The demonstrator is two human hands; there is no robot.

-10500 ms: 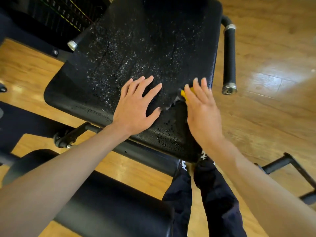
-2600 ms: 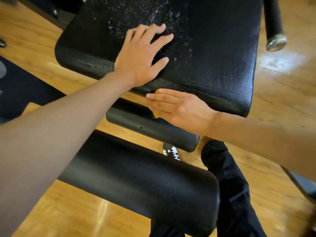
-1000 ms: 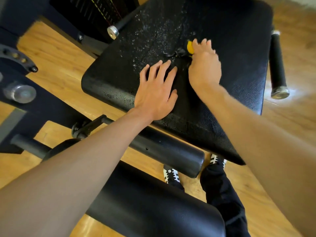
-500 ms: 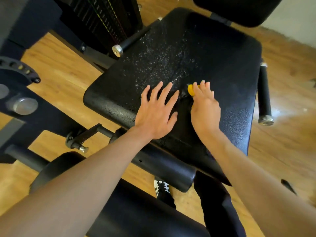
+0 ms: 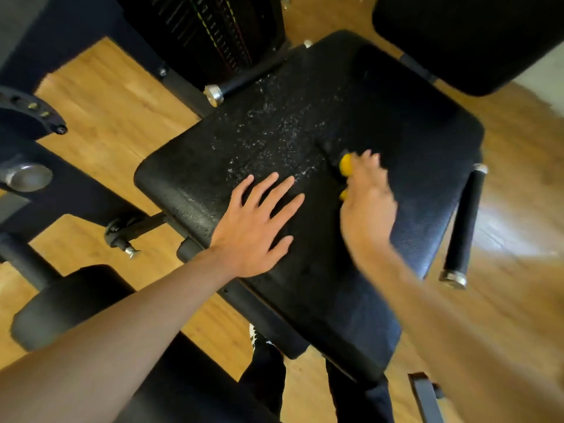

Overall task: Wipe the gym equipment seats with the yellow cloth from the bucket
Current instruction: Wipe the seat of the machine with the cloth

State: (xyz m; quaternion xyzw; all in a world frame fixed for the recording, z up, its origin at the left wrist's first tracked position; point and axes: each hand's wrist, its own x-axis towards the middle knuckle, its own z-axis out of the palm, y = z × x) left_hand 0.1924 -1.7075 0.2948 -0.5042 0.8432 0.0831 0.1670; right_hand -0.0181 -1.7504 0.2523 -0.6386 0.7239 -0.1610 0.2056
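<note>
The left hand (image 5: 256, 227) lies flat on the seat (image 5: 412, 184), palm down, fingers straight and spread, holding nothing. It sits near the seat's front left part, its wrist at the edge.

Just beside it, to the right and a little farther from the body, the right hand (image 5: 366, 199) covers the cloth (image 5: 346, 164). This hand is blurred, so I cannot tell whether it grips the cloth or only presses it down. The cloth is almost wholly under it. One yellow bulge shows at the fingertips and a smaller bit at the thumb side, both against the seat near its middle.

White specks (image 5: 268, 138) dot the seat beyond the left hand and to the left of the cloth.

A black handle (image 5: 464, 221) with metal end caps runs along the seat's right side, and a second handle (image 5: 241, 83) sticks out at the far left corner, in front of the weight stack (image 5: 207, 29). A black pad (image 5: 457, 35) stands beyond the seat at upper right. A padded roller (image 5: 70, 303) lies under the left forearm. Below the seat's near edge are dark-trousered legs (image 5: 265, 370) and a shoe (image 5: 254, 335) on the wooden floor (image 5: 100, 96).
</note>
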